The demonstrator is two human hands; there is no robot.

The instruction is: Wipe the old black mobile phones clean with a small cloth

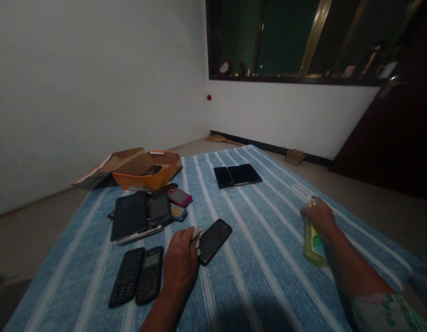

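My left hand (181, 258) is closed on a crumpled pale cloth (197, 239). Against that cloth lies a black smartphone (215, 240), tilted to the right; whether my fingers also grip it is hidden. At the right, my right hand (319, 216) grasps the top of a bottle (313, 249) with yellow-green contents and a label. Left of my left hand, a dark keypad phone (127, 276) and a second keypad phone (150, 275) lie side by side.
Behind them sit a dark tablet (130, 216), a grey phone (159, 209), a pink phone (180, 197) and a blue phone (178, 212). An orange box (147, 180) stands open with a phone inside. Several black smartphones (238, 175) lie farther back on the striped blue cloth (268, 230).
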